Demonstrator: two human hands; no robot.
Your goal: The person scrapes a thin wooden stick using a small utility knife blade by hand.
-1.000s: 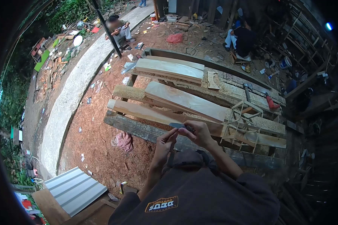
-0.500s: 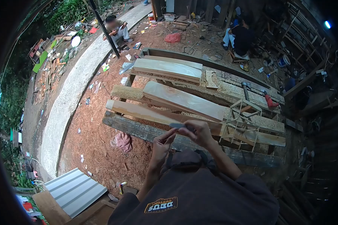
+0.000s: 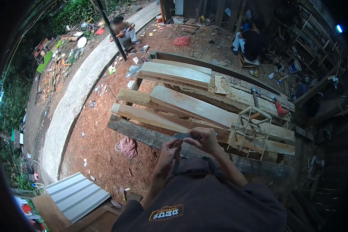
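Close in front of my chest, my left hand (image 3: 168, 153) and my right hand (image 3: 207, 140) are pinched together on a small dark grey piece (image 3: 181, 136), flat like folded sandpaper. Its exact kind is too small to make out. What seems a thin pale stick (image 3: 190, 126) rises just above my right fingers. Right of my hands, a small open frame of thin wooden sticks (image 3: 254, 123) stands on the bench of planks. Beyond my fingers lies a long light board (image 3: 150, 117), with a wide smooth plank (image 3: 191, 104) behind it.
A hammer (image 3: 255, 97) and a red-handled tool (image 3: 281, 108) lie at the bench's right side. Pink cloth (image 3: 128, 147) rests on the shavings-covered ground. One person (image 3: 121, 33) sits near the concrete path, another (image 3: 250, 44) at the back right. Corrugated sheet (image 3: 78, 196) lies lower left.
Both hands have come slightly lower with the grey piece, still pinching it. The thin pale stick now shows above my right fingers. My view has shifted a little.
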